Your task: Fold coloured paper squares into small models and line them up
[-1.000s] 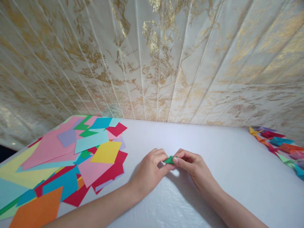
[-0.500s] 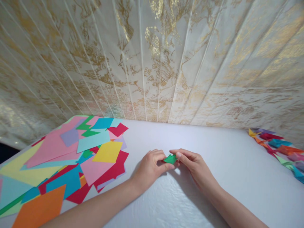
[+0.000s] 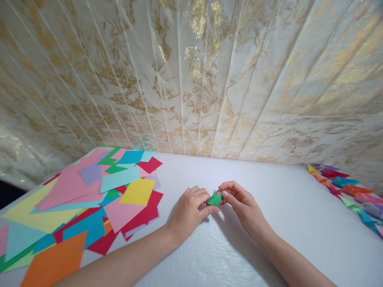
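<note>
Between my hands, just above the white table, is a small folded green paper [image 3: 214, 199] with a pointed tip sticking up. My left hand [image 3: 191, 205] pinches its left side, thumb below and fingers behind. On its right edge the thumb and index finger of my right hand [image 3: 243, 203] are closed in a pinch, with the other fingers curled. Part of the paper is hidden behind the fingertips.
Loose coloured paper sheets overlap across the left of the table, among them a yellow sheet [image 3: 137, 192] and an orange sheet [image 3: 55, 259]. Several folded paper figures [image 3: 354, 189] lie in rows at the far right. A gold-patterned curtain [image 3: 191, 79] hangs behind the table [image 3: 185, 259].
A pointed flap of the green paper now stands up more clearly. My right fingers have risen slightly and spread a little. The view has shifted slightly.
</note>
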Demonstrator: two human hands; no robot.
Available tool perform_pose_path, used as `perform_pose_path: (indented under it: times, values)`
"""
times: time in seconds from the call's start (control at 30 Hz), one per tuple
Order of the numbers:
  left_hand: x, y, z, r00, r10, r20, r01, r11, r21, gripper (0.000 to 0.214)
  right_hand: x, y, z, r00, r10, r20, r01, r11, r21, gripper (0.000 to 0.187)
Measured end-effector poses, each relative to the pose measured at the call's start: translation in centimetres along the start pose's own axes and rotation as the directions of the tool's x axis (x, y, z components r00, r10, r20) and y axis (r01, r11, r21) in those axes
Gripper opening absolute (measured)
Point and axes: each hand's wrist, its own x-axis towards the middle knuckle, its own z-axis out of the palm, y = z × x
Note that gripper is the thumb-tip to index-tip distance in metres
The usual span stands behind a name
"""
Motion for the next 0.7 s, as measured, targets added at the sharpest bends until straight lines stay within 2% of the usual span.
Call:
perform_pose_path:
  times: [0.17,0.3,0.43,0.53,0.63,0.7]
  values:
    - [-0.1,0.4,0.0,0.999,-0.001,-0.034,0.003,0.999,0.053,0.014,0.2,-0.5,-0.6,0.996,-0.049,0.075,0.058,0.99,-0.127,0.031]
    - [-0.1,0.7,0.0,0.998,-0.02,-0.066,0.025,0.997,0.075,0.016,0.2,-1.5,-0.6,0.973,-0.12,0.199,0.176,0.94,-0.293,0.02]
    - [0.0,0.5,0.3,0.998,-0.032,-0.061,0.036,0.997,0.068,0.017,0.0,-2.6,-0.1,0.938,-0.205,0.28,0.319,0.828,-0.461,0.019]
    - [0.1,0.1,0.6,0.998,-0.046,-0.049,0.047,0.998,0.035,0.016,-0.8,-3.8,-0.5,0.924,-0.23,0.307,0.369,0.751,-0.548,0.022]
    - [0.3,0.1,0.4,0.998,-0.058,-0.015,0.058,0.998,0.0,0.014,-3.0,-5.4,-2.5,0.909,-0.222,0.352,0.404,0.673,-0.62,0.022]
    - [0.1,0.4,-0.1,0.998,-0.062,0.015,0.062,0.998,-0.011,0.013,-5.4,-6.4,-4.9,0.872,-0.184,0.453,0.477,0.523,-0.707,0.027]
